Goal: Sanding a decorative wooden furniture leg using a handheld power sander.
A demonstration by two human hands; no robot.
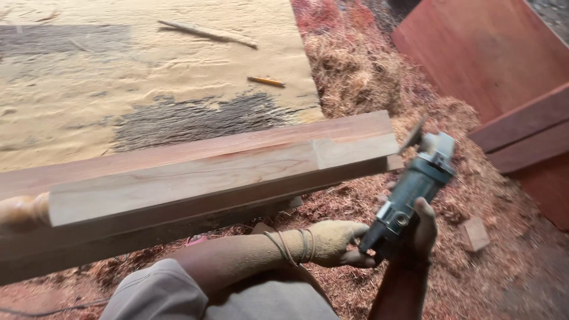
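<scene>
Now gripped by both hands point(339, 243) point(422, 228), fingers clamped: grinder point(412, 192), long axis toward one o'clock, disc by beam point(213, 178) end.

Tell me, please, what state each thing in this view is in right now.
Angle grinder: held in both hands, disc at the beam's end; spinning or not, cannot tell.
Left hand: dusty, gripping the grinder's rear.
Right hand: wrapped around the grinder's body.
Wooden beam: lying flat, its end notched.
Pencil: lying loose on the dusty board.
Board: coated in sawdust.
Red panel: leaning, tilted.
</scene>
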